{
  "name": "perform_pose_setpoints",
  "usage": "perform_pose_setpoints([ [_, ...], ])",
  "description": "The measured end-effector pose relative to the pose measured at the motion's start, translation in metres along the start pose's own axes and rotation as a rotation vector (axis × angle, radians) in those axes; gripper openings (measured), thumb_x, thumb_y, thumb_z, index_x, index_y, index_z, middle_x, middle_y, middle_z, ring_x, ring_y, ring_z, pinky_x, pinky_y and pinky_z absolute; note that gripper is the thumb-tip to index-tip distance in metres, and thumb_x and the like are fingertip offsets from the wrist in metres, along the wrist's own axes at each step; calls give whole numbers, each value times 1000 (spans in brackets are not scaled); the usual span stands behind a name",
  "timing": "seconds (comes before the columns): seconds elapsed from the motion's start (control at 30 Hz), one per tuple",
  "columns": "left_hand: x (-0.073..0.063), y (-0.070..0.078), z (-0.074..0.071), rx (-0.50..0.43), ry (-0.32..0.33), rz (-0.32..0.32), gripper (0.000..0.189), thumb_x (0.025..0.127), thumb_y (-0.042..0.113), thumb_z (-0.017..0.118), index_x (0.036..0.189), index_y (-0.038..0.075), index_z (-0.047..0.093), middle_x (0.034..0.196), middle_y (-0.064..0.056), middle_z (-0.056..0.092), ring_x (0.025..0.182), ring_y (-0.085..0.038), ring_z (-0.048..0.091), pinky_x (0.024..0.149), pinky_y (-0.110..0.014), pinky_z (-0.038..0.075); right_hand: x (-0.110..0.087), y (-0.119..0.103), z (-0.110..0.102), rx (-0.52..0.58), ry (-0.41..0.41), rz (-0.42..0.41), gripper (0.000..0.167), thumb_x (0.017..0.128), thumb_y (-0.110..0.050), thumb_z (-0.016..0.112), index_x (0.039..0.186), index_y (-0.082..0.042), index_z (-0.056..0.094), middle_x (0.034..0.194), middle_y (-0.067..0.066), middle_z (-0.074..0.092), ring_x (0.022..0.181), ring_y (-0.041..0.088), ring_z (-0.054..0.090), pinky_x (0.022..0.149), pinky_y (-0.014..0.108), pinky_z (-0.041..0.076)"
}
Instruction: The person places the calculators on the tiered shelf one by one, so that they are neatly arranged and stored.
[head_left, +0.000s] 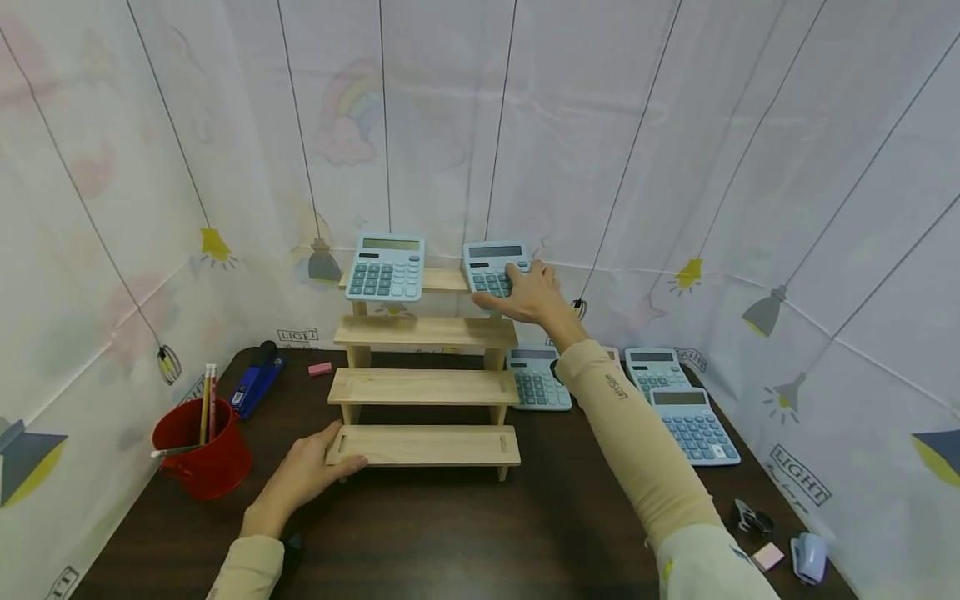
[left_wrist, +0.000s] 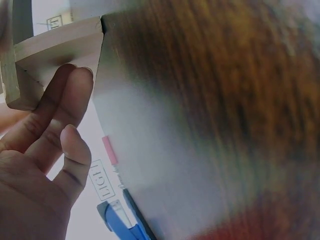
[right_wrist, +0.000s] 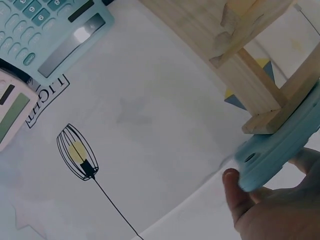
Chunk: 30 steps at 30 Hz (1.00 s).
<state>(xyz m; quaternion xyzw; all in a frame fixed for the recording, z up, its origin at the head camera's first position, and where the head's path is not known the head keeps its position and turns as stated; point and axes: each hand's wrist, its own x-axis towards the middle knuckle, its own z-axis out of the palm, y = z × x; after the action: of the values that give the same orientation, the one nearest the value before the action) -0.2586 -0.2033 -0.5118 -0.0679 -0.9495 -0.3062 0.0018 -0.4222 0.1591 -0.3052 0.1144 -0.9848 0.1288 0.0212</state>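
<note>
A light wooden stepped shelf with several tiers stands on the dark table. My left hand grips the left end of its lowest step, thumb along the front edge; in the left wrist view the fingers reach against the board. On the top tier, my right hand holds a light blue calculator at the right end, fingers at its right side and thumb across its keys. The right wrist view shows that calculator edge-on against the wood. Another blue calculator leans at the top tier's left end.
Right of the shelf lie more calculators, partly behind my right arm. A red bucket with pencils, a blue stapler and a pink eraser are at left. Small items, including a pale eraser, lie front right. Printed curtains surround the table.
</note>
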Motion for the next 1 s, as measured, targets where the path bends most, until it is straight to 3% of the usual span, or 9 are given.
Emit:
perform_pose_setpoints([
  [0.17,1,0,-1,8,-7,-1,103,85,69,65,152,-4,37,148,-31,49,132,-47,54,108,-61,45,1,1,1,3,-21,-17,101,87,-82,42,163,-19,17,166,31,2,154,53,-1,123,69,11],
  [0.4,1,-2,1,-1,-10,-6,104,85,69,65,153,-3,36,148,-31,49,132,-47,54,107,-61,45,3,-1,5,-1,-55,-36,110,81,-84,49,164,-21,11,168,27,-1,154,54,-4,119,73,18],
  [0.63,1,-1,0,2,-5,-7,103,85,69,65,153,-3,36,149,-31,49,132,-47,54,107,-61,46,6,-7,13,-3,4,-65,107,82,-80,52,163,-19,18,167,28,7,154,53,2,119,71,22],
  [1.0,-1,1,0,-10,-6,-15,102,86,67,66,154,-3,35,149,-31,48,134,-47,52,108,-61,45,10,-25,21,56,55,-38,108,81,-83,52,162,-18,21,167,26,8,154,48,4,124,66,17],
])
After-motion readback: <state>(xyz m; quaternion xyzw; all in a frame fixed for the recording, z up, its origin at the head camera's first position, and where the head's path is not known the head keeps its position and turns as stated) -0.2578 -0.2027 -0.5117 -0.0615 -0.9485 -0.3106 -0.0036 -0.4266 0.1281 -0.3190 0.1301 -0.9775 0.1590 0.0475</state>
